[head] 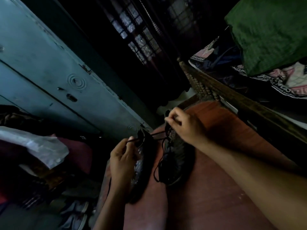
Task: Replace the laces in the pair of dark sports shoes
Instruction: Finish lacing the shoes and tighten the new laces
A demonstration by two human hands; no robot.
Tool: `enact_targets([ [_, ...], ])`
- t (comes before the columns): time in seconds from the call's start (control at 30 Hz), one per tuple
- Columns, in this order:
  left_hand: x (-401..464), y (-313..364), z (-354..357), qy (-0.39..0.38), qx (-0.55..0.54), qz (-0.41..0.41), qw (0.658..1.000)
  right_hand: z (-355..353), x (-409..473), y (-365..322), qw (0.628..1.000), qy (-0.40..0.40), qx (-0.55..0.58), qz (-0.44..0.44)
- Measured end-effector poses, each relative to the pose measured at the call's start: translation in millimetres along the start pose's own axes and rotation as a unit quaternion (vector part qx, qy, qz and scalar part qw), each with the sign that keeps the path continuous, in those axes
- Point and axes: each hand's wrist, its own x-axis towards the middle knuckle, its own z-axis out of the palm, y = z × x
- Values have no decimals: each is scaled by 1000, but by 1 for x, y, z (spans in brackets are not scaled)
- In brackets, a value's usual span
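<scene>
two dark sports shoes are seen side by side on a reddish floor, in dim light. going from the left: a blue-grey metal cupboard fills the upper left, with a heap of cloth and a pale plastic bag below it. the left hand is held over the left shoe, its fingers curled and pinching one end of a black lace — the lace is drawn taut from there across to the right shoe. more of the lace hangs in loose loops beside the right shoe's inner edge, down onto the floor. the right hand is set at the far end of the right shoe, fingers bent and closed on something small there; whether it is the lace or part of the shoe cannot be told. on the right a dark carved wooden bed frame is seen, with patterned bedding and a green cloth on top.
</scene>
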Motion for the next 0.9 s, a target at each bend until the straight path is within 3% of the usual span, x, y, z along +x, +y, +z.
enact_targets([
  [0.13,2,-6,-11,19,-35,-12,999,-3,5,33,996,20,-19,90],
  [0.27,-11,-10,-16,2,-35,-14,999,1,3,32,997,5,-14,76],
  [0.4,-28,-9,-21,-174,102,38,979,5,-2,4,999,-40,13,4],
  [0.5,-34,-2,-9,-241,121,101,958,14,-11,-16,995,-86,25,-54],
  [0.6,-33,2,14,-247,45,101,963,20,-21,-24,988,-130,54,-69],
  [0.77,-15,-2,46,-178,-78,-47,980,18,-16,-13,993,-91,73,-14],
  [0.9,-1,-7,55,-172,-36,-22,984,13,-10,-8,995,-66,80,1],
])
